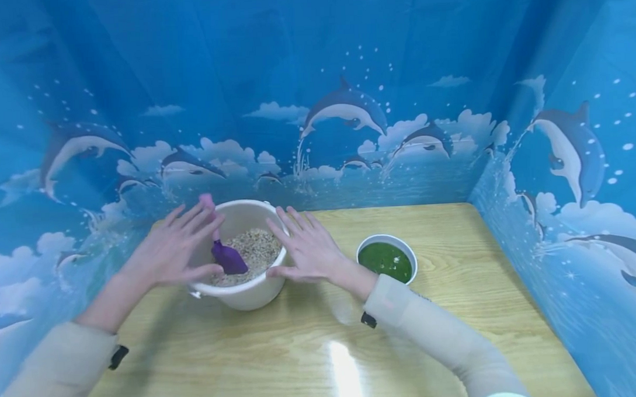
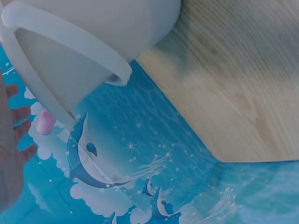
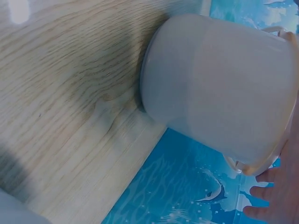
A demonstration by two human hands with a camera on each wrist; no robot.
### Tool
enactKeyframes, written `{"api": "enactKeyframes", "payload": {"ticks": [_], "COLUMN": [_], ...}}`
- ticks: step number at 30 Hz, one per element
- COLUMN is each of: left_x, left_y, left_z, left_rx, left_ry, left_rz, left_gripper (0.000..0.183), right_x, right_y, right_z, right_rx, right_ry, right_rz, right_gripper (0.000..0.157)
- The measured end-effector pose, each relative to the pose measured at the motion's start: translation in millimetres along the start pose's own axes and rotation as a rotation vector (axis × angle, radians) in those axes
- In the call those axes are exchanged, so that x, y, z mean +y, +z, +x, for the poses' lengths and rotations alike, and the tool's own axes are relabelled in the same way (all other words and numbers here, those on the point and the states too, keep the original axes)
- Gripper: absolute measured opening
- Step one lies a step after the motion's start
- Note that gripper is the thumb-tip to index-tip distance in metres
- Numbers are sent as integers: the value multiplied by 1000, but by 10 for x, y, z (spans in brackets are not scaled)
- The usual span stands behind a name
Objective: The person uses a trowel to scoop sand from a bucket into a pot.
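A white bucket [image 1: 250, 297] with a handle stands on the table, holding grainy beige-brown material [image 1: 259, 247]. A scoop with a purple blade [image 1: 229, 258] and a pink handle [image 1: 206, 201] leans inside it, the blade resting on the grains. My left hand [image 1: 167, 250] is spread at the bucket's left side, its fingers near the scoop handle. On the other side my right hand [image 1: 311, 248] is spread at the rim. Both hands have straight fingers and hold nothing; whether they touch the bucket I cannot tell. The left wrist view shows the pink handle end [image 2: 46, 122] beyond the left fingers.
A white bowl [image 1: 415, 264] with green contents and small white bits stands right of the bucket, near the right forearm. Blue sheeting [image 1: 270, 48] printed with dolphins rises behind and beside the wooden table [image 1: 459, 334].
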State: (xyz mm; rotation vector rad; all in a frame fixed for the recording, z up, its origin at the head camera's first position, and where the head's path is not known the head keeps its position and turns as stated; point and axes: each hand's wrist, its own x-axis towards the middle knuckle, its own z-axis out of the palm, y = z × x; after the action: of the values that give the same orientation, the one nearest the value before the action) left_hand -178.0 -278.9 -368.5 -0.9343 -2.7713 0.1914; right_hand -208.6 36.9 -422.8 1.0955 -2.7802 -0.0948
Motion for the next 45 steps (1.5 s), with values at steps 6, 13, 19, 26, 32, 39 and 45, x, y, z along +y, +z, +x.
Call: {"api": "enactKeyframes", "payload": {"ticks": [6,13,19,26,32,39,45], "left_x": [-64,-97,-172,-262,-316,-330,-339], "left_y": [-38,-92,-104,-102,-120,-108,-54], "left_z": [95,241,330,417,484,511,511], "left_rx": [-4,-18,-60,-98,-113,-125,-119], "left_ry": [66,105,114,158,202,267,318], "left_rz": [72,93,117,161,201,225,268], "left_gripper": [102,102,100,100,95,90,83], "right_x": [-4,-11,-23,-28,-22,-17,-14], "right_y": [-11,-8,-15,-21,-33,-18,-35], "right_z": [2,1,5,1,-4,-1,1], "right_rx": [-23,-35,-35,-47,-53,-43,-55], "right_ry": [-4,5,3,4,4,-3,0], "right_rz": [1,1,14,-9,3,-5,3], "right_gripper": [110,110,109,109,109,108,109]}}
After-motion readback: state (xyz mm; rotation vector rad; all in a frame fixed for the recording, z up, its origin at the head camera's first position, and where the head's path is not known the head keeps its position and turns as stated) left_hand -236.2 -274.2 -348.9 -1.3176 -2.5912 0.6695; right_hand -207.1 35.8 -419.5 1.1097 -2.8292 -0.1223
